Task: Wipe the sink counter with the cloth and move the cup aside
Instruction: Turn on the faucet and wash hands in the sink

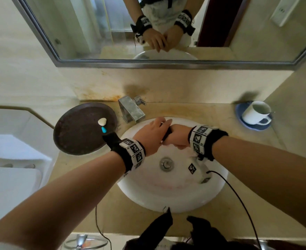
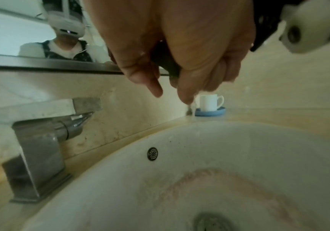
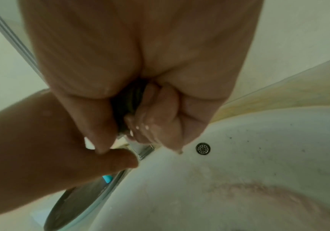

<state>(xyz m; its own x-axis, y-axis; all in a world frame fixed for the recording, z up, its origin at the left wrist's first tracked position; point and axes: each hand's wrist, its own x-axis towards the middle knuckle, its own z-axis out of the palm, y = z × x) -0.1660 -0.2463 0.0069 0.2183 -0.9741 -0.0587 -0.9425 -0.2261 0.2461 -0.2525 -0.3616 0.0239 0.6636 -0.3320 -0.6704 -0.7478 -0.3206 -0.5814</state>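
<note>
Cloth, a dark wrung-up wad [image 1: 167, 134], sits clamped between my 2 hands over the white round sink basin [image 1: 219, 193], my left hand [image 1: 151, 135] and right hand [image 1: 179, 137] both curled tight round it, I judge to squeeze water out so drips fall in the basin. Right of the basin, the white ceramic cup [image 1: 255, 112] stands upright on a blue saucer [image 1: 238, 112] against the beige wall corner, with bare beige counter [image 1: 247, 192] nearer me to slide it along.
</note>
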